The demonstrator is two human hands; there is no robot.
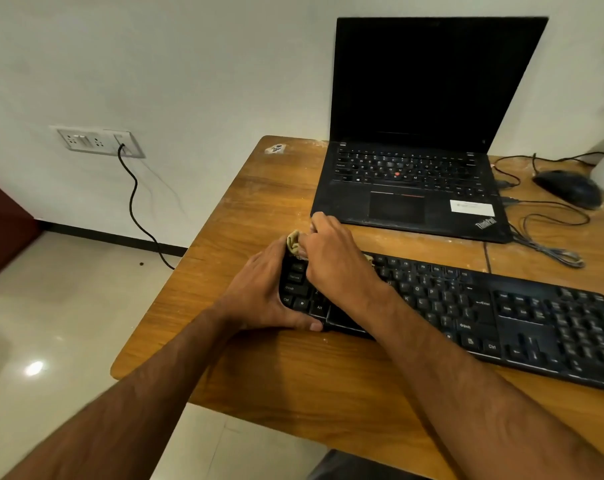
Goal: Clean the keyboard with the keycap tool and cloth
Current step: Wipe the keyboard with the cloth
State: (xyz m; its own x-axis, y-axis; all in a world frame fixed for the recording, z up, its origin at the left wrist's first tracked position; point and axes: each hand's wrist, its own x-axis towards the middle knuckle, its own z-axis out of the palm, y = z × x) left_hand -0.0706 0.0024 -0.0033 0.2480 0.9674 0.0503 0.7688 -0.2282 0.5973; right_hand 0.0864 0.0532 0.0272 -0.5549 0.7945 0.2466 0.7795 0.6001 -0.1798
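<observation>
A black full-size keyboard (501,313) lies across the wooden table (259,188), angled toward the lower right. My left hand (262,292) grips the keyboard's left end, thumb curled along its front edge. My right hand (335,258) holds a bunched beige cloth (294,242) and presses it on the keyboard's upper left keys. Most of the cloth is hidden under my right hand. No keycap tool is in sight.
An open black laptop (414,188) with a dark screen stands just behind the keyboard. A black mouse (567,188) and tangled cables (549,244) lie at the right. A wall socket (99,142) with a black cord sits left of the table, above a tiled floor.
</observation>
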